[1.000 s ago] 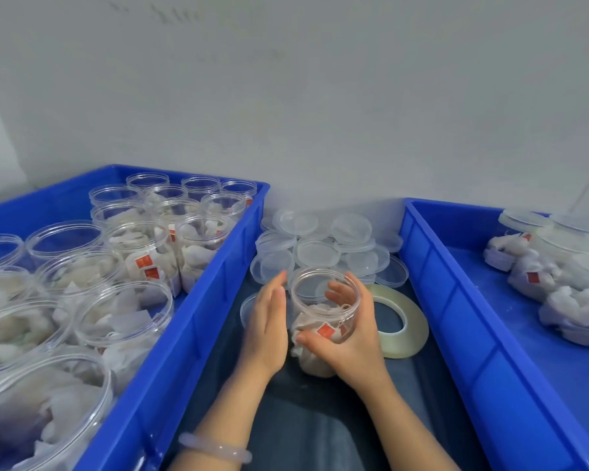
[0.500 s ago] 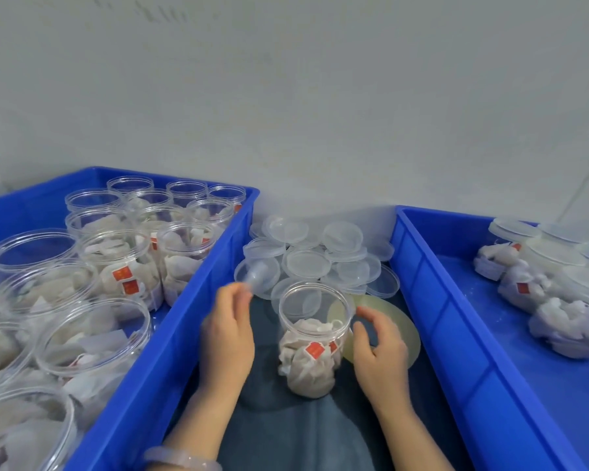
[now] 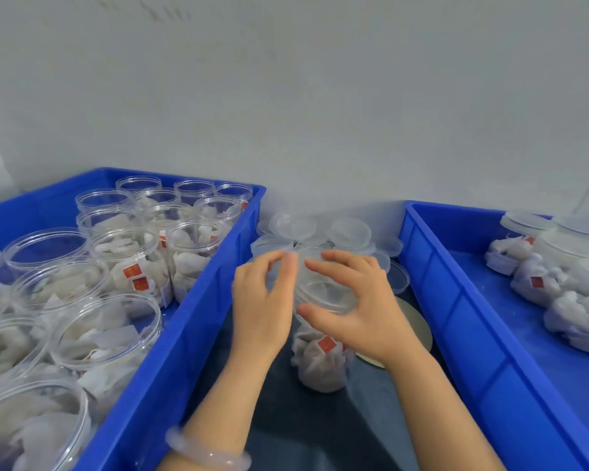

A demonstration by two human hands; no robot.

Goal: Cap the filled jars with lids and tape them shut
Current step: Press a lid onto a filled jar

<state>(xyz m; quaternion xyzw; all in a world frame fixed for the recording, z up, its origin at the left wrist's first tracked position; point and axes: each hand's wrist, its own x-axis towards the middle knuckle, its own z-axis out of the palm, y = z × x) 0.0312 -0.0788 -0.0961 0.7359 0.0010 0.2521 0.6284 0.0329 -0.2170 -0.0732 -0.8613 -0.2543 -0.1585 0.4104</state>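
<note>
A clear jar [image 3: 320, 365] filled with white pouches and a red tag stands on the dark mat between two blue crates. A clear lid [image 3: 323, 290] sits over the jar's mouth. My left hand [image 3: 262, 311] grips the lid's left edge with curled fingers. My right hand [image 3: 361, 314] spans the lid's right side between thumb and forefinger. A roll of clear tape [image 3: 419, 329] lies flat on the mat, partly hidden under my right wrist.
A heap of loose clear lids [image 3: 351, 232] lies behind the jar against the wall. The left blue crate [image 3: 198, 300] holds several open filled jars. The right blue crate [image 3: 456, 300] holds capped jars [image 3: 558, 266] on their sides.
My left hand has brought a lid from the heap over the jar's mouth. My right hand rose from beside the jar and took the lid's other side.
</note>
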